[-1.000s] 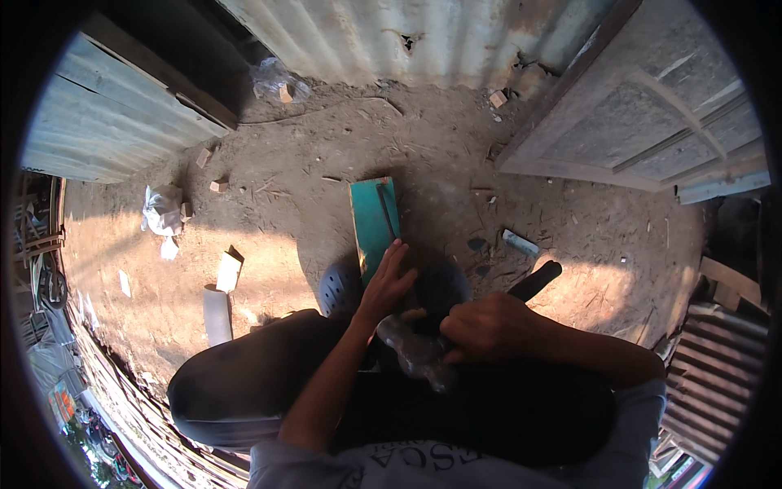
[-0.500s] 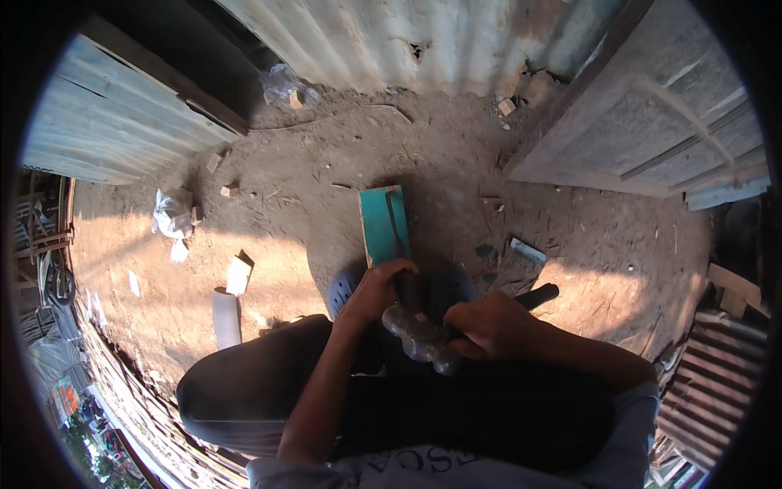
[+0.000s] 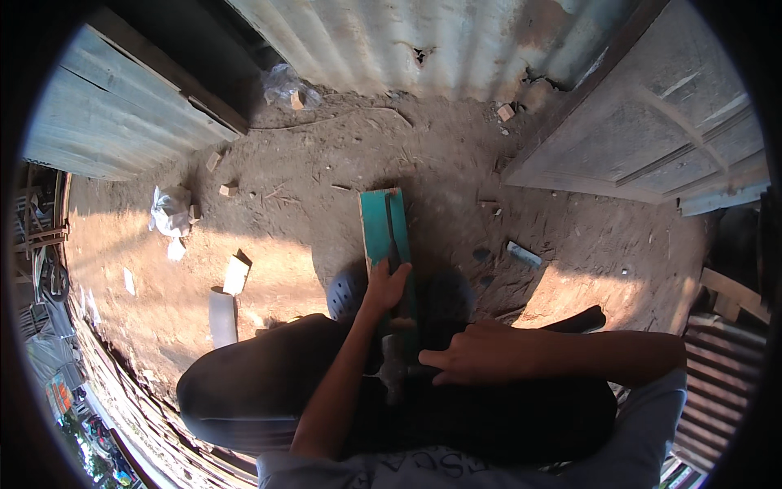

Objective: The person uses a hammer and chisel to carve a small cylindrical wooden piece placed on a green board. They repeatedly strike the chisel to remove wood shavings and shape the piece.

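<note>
A narrow teal-painted board (image 3: 377, 213) extends away from me between my feet, a thin dark bar (image 3: 392, 220) lying along it. My left hand (image 3: 386, 281) grips the board beside the bar, its thumb toward the right. My right hand (image 3: 464, 354) holds a hammer, its metal head (image 3: 393, 368) low over my lap beside the board's near part, its long dark handle (image 3: 580, 319) reaching out to the right. Blue clogs (image 3: 342, 293) are on my feet, partly hidden by my arms and legs.
Corrugated metal walls (image 3: 415, 33) and a weathered wooden panel (image 3: 676, 114) border the dirt ground (image 3: 440, 147). Small blocks (image 3: 228, 191), a white plastic bag (image 3: 169, 213) and a grey curved piece (image 3: 221, 318) lie around. Stacked scrap (image 3: 709, 383) stands at right.
My left hand lifted off the higher grip, dropped, and now sits on the board's left part. My right hand and the hammer have shifted and turned, with the head lower and the handle farther right.
</note>
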`<state>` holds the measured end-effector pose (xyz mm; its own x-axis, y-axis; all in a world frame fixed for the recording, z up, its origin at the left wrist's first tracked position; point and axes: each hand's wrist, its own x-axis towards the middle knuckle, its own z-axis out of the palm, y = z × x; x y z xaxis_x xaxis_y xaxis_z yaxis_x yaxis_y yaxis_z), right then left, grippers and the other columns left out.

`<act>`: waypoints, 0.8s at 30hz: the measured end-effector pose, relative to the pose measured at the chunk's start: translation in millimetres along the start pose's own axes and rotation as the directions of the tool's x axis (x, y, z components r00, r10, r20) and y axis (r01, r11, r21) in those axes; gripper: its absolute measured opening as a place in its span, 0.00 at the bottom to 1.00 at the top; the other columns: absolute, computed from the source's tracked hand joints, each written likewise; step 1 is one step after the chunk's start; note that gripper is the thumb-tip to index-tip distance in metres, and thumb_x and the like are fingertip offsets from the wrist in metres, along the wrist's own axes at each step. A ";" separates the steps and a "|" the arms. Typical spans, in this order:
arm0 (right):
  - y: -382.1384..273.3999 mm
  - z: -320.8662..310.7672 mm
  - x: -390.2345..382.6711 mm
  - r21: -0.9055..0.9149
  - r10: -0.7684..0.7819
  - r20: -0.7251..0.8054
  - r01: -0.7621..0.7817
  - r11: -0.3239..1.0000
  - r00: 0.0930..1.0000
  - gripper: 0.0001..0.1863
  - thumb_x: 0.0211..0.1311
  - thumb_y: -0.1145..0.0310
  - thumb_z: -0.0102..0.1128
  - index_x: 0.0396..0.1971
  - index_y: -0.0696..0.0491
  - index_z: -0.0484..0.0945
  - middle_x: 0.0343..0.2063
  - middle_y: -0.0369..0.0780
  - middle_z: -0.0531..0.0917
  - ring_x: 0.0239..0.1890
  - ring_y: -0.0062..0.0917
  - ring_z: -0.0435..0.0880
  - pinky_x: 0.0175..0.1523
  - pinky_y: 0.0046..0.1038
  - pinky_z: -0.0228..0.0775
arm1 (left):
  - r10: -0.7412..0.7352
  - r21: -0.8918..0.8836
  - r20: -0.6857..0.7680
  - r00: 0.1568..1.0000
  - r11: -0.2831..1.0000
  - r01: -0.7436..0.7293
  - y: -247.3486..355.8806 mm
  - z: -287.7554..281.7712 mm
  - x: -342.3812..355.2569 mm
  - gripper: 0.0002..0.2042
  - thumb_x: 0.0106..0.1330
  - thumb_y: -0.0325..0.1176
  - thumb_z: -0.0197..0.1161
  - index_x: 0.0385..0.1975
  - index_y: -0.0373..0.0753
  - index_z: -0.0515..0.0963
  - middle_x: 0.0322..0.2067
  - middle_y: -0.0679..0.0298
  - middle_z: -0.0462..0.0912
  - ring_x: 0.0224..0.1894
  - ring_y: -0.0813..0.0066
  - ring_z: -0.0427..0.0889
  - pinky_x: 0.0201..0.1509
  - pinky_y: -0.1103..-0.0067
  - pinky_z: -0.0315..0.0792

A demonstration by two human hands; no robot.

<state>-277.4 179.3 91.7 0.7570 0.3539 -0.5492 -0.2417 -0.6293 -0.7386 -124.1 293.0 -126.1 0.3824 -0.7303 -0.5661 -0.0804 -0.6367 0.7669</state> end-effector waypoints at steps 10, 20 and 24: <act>31.2 36.7 7.6 -0.082 -0.020 -0.080 0.013 0.997 0.997 0.10 0.60 0.60 0.57 0.30 0.51 0.76 0.28 0.42 0.80 0.37 0.39 0.82 0.40 0.42 0.72 | -0.110 -0.019 -0.001 0.994 0.994 0.109 10.4 4.8 0.8 0.24 0.65 0.47 0.55 0.38 0.24 0.72 0.40 0.34 0.77 0.50 0.37 0.74 0.53 0.59 0.67; 29.2 20.3 2.7 -0.124 0.057 -0.091 -0.068 0.990 0.994 0.15 0.61 0.57 0.58 0.31 0.55 0.79 0.24 0.45 0.82 0.33 0.41 0.85 0.39 0.41 0.77 | -0.051 0.135 -0.053 0.997 0.989 0.058 9.9 -0.4 4.6 0.20 0.67 0.44 0.53 0.35 0.27 0.74 0.23 0.55 0.77 0.28 0.65 0.79 0.34 0.70 0.70; 23.7 25.1 13.6 -0.107 0.036 0.048 -0.031 0.994 0.998 0.16 0.60 0.57 0.59 0.30 0.57 0.81 0.25 0.46 0.83 0.33 0.42 0.85 0.39 0.41 0.77 | -0.165 -0.022 0.038 0.986 0.986 0.166 21.7 -20.5 18.0 0.21 0.67 0.45 0.53 0.36 0.25 0.73 0.34 0.41 0.77 0.42 0.46 0.75 0.46 0.63 0.69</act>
<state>-288.1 186.6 56.9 0.7179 0.3639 -0.5935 -0.1983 -0.7103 -0.6754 -100.0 271.1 -113.5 0.3554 -0.6241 -0.6958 0.0044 -0.7433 0.6689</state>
